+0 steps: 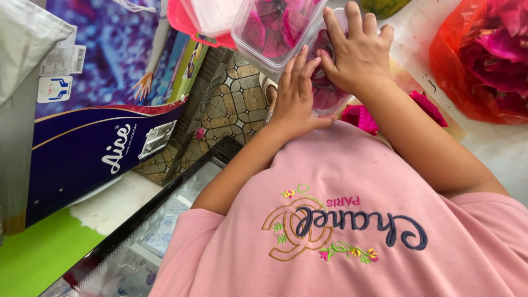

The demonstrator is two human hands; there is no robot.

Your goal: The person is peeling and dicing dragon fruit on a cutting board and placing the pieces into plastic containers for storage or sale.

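Both my hands rest on a small clear plastic container (325,93) holding magenta fruit pieces. My left hand (297,93) presses against its near left side, fingers together. My right hand (358,50) lies palm down over its top, fingers spread. Just behind it stands a second clear container (278,27), also filled with magenta fruit slices. My pink shirt fills the bottom of the view.
Magenta peel scraps (360,118) lie on a pale cutting board (407,82). An orange-red plastic bag (451,60) of peels sits at the right. A blue and purple cardboard box (99,121), patterned floor tiles (231,104) and a black-framed glass lid (165,220) lie to the left.
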